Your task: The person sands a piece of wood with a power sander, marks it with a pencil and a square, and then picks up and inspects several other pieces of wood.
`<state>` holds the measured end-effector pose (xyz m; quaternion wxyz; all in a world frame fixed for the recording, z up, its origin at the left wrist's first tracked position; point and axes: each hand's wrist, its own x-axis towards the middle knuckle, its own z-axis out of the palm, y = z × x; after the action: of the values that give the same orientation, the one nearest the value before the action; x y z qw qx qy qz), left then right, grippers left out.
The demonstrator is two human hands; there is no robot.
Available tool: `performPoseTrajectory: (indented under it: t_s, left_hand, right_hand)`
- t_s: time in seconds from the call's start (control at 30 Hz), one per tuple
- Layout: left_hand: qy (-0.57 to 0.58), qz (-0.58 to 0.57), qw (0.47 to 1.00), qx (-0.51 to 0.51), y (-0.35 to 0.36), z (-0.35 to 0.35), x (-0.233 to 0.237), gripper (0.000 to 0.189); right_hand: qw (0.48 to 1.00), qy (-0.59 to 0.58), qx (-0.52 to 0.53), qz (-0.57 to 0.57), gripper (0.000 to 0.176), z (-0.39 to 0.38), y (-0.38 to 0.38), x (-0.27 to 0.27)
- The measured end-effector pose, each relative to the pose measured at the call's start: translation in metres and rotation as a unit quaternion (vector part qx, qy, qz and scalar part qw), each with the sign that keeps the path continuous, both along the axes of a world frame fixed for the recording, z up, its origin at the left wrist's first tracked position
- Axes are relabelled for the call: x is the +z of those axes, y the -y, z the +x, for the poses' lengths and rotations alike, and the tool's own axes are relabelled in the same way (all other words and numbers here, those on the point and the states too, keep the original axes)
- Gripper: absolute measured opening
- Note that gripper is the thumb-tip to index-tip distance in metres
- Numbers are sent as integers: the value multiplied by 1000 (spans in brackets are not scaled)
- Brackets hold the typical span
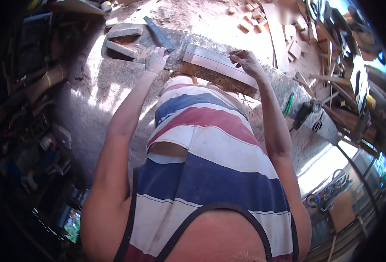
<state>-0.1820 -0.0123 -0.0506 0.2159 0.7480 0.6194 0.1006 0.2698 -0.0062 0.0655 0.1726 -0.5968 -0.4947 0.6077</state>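
My left hand (156, 60), dusty white, presses on the near end of a long metal straightedge (159, 34) that lies on the grey stone slab (284, 87). A pale rectangular tile (210, 61) rests on a brown board in front of me. My right hand (245, 61) hovers over the tile's right part with fingers curled, perhaps pinching something small; I cannot make it out. My striped shirt fills the lower middle of the view.
An angle grinder (304, 111) with a green handle lies on the slab at the right. Two concrete blocks (121, 39) sit at the upper left. Wood offcuts (263, 19) and planks litter the ground beyond. Tools and clutter crowd the dark left side.
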Motion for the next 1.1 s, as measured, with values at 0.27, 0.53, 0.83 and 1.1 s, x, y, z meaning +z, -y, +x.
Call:
performPoseTrajectory:
  t_s: [0.27, 0.53, 0.83, 1.1]
  left_hand:
    - [34, -10, 996, 88, 24, 105, 76, 86]
    - [71, -92, 991, 66, 36, 147, 62, 108]
    - [73, -110, 987, 90, 35, 151, 62, 108]
    - [74, -114, 987, 86, 35, 150, 60, 110]
  right_hand:
    - [996, -31, 76, -33, 32, 4, -56, -7]
    - [989, -51, 133, 50, 30, -20, -69, -34]
    - [985, -22, 160, 66, 26, -25, -68, -59]
    - [983, -76, 155, 67, 24, -29, -71, -59]
